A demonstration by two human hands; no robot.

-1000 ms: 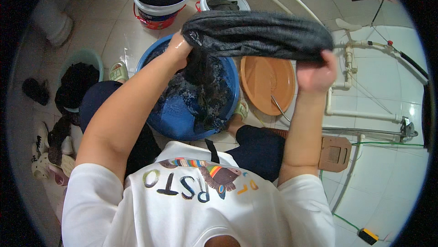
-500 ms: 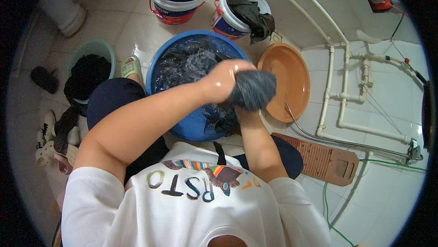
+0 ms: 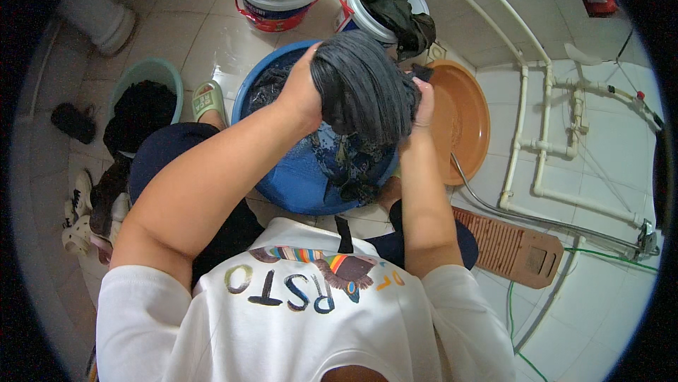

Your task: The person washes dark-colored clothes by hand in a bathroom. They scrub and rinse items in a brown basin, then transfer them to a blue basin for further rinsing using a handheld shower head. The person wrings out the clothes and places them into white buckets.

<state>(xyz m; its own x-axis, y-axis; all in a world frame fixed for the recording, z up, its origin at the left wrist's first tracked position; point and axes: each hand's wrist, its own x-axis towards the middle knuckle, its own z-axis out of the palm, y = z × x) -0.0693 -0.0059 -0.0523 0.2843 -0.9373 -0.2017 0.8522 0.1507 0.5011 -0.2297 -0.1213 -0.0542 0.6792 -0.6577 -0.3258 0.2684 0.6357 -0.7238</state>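
A wet dark grey garment hangs bunched in folds between my hands, above the blue basin. My left hand grips its left side, fingers mostly hidden behind the cloth. On its right side my right hand is closed on the cloth, with a small dark end sticking out above the fingers. Below, the basin holds dark wet laundry, including a patterned piece draped toward the near rim. The garment hides much of the basin's inside.
An orange basin stands to the right, with a brown washboard nearer me. Two white buckets of dark clothes stand at the far side. A green tub of dark laundry and shoes are at left. Pipes line the right wall.
The cloth was a tight, twisted bundle in my hands; now it is looser, wider and farther from me. My hands have moved apart to its two sides.
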